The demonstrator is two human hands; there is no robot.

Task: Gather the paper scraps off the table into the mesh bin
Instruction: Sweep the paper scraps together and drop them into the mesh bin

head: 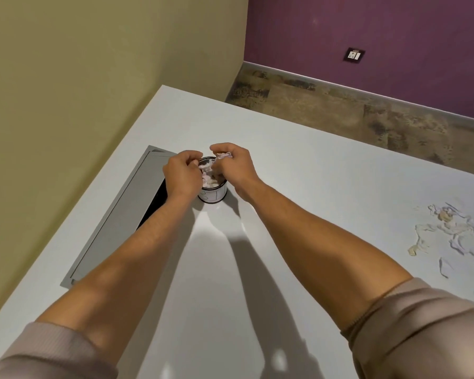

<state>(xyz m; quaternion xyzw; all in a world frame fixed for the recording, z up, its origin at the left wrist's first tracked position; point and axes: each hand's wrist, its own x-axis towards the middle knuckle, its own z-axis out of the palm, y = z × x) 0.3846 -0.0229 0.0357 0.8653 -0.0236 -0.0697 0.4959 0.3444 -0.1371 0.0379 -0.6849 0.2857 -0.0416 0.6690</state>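
Note:
A small round mesh bin (pixel 213 193) stands on the white table (pixel 298 187), partly filled with crumpled paper. Both of my hands hover right over its mouth. My left hand (pixel 181 173) has its fingers curled and pinches paper scraps (pixel 206 166) at the bin's rim. My right hand (pixel 234 162) grips a wad of scraps (pixel 224 155) just above the bin. A loose heap of torn paper scraps (pixel 454 231) lies spread on the table at the far right.
A grey cable hatch (pixel 115 220) with a dark open slot is set into the table just left of the bin. The yellow wall runs along the table's left side. Beyond the table's far edge lies wooden floor and a purple wall with a socket (pixel 354 55).

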